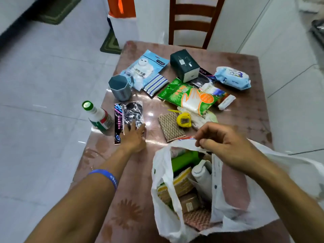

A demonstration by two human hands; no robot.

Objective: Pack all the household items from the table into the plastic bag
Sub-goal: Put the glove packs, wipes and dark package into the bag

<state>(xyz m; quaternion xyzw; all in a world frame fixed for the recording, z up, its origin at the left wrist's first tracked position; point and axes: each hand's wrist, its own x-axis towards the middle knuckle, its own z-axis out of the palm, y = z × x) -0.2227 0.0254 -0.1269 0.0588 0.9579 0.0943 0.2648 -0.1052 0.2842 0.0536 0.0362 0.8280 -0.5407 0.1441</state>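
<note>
A white plastic bag stands open at the table's near edge, with sponges, a green pack and other items inside. My right hand pinches the bag's far rim and holds it open. My left hand lies with straight fingers on the lower end of a black item in a clear packet, left of the bag. A brown scouring pad and a yellow tape measure lie just beyond the bag.
Farther back on the pink table lie a green glove pack, a grey mug, a white bottle with green cap at the left edge, a blue packet, a dark box and wet wipes. A wooden chair stands behind.
</note>
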